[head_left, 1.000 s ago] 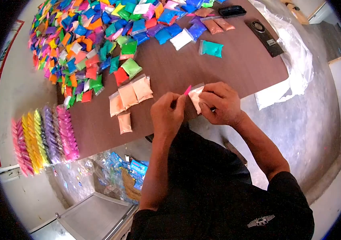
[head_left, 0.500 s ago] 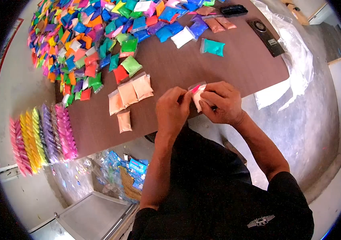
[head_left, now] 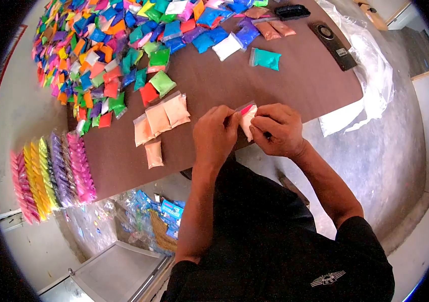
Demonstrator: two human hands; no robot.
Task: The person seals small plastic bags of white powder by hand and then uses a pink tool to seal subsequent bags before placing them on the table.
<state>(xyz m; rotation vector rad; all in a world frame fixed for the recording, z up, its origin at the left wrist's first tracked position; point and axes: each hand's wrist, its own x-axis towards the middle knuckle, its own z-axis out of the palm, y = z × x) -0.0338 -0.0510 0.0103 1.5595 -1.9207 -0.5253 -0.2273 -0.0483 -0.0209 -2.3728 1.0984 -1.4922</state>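
Between my two hands, over the table's front edge, is a small clear plastic packet (head_left: pixel 246 123) with pale peach filling and a bright pink strip near its top. My left hand (head_left: pixel 216 132) pinches its upper left side with thumb and forefinger. On the other side, the fingers of my right hand (head_left: pixel 278 130) are closed on the packet's right edge. To the left of my hands lie several peach packets (head_left: pixel 158 120), three side by side and one (head_left: pixel 154 153) just below them. A teal packet (head_left: pixel 266 59) rests alone beyond my right hand.
A large heap of colourful packets (head_left: pixel 98 55) covers the table's (head_left: pixel 214 80) far left. Twisted colourful packs (head_left: pixel 56 173) stand at the left edge. A black scale (head_left: pixel 333 46) and black tray (head_left: pixel 292 11) sit far right, beside plastic sheeting (head_left: pixel 370 65). Below is a metal-framed panel (head_left: pixel 119 269).
My hands stay nearly in place on the packet. More of its pale front and pink strip shows between my fingers, and the view has shifted slightly.
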